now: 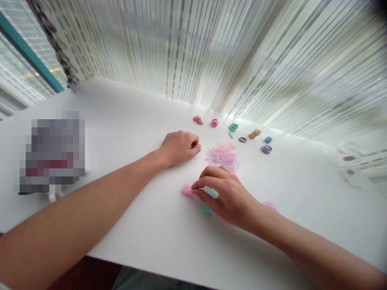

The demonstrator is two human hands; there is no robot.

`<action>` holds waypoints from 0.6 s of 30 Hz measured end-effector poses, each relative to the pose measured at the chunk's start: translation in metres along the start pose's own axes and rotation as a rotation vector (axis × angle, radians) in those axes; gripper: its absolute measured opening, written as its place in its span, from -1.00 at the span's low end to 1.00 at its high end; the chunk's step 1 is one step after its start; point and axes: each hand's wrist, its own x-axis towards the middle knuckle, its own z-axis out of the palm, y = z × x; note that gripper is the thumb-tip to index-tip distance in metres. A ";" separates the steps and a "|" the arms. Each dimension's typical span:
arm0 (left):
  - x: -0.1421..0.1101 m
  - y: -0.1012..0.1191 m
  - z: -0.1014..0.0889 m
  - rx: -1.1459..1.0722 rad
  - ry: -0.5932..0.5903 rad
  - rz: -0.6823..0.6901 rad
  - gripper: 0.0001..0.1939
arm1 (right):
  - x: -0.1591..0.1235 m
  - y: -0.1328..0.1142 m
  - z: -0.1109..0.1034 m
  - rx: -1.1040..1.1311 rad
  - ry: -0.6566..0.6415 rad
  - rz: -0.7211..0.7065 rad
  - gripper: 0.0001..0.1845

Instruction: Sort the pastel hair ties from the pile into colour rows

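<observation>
White worktop (145,229) runs back to a striped curtain (169,52). Near the centre, the right hand (192,190) pinches the edge of a pink bundle (186,190) between thumb and fingertips, probably for fine control. At its left, the left hand (179,148) rests in a loose fist, its inside hidden. Pastel strands (222,156) lie heaped within reach; beyond, coloured coils (232,127) sit apart, seemingly to avoid tangling.

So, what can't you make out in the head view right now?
All in the head view:
Blue-green strands: partly behind the right hand.
Lilac strands: partly behind the right forearm.
Inside of the left hand: hidden by its curled fingers.
Object at far left: pixelated.
Clear items at far right: blurred.
</observation>
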 end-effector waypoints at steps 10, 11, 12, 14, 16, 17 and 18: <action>0.000 0.000 0.000 -0.001 -0.001 0.003 -0.72 | -0.010 -0.003 -0.021 -0.067 0.060 -0.022 -0.84; 0.000 0.000 0.000 -0.002 -0.003 0.003 -0.72 | -0.013 -0.002 -0.027 -0.088 0.075 -0.016 -0.85; 0.000 0.000 0.000 -0.003 -0.006 0.002 -0.72 | -0.017 -0.001 -0.035 -0.113 0.093 -0.004 -0.86; 0.000 0.000 -0.001 -0.004 -0.009 -0.002 -0.73 | -0.025 0.006 -0.054 -0.153 0.119 0.050 -0.89; -0.001 -0.001 -0.001 -0.006 -0.013 -0.004 -0.73 | -0.033 0.016 -0.076 -0.177 0.164 0.143 -0.90; -0.001 -0.001 -0.001 -0.007 -0.014 -0.004 -0.73 | -0.037 0.023 -0.088 -0.173 0.185 0.198 -0.89; -0.001 -0.001 -0.002 -0.008 -0.014 -0.002 -0.73 | -0.040 0.030 -0.100 -0.170 0.230 0.264 -0.88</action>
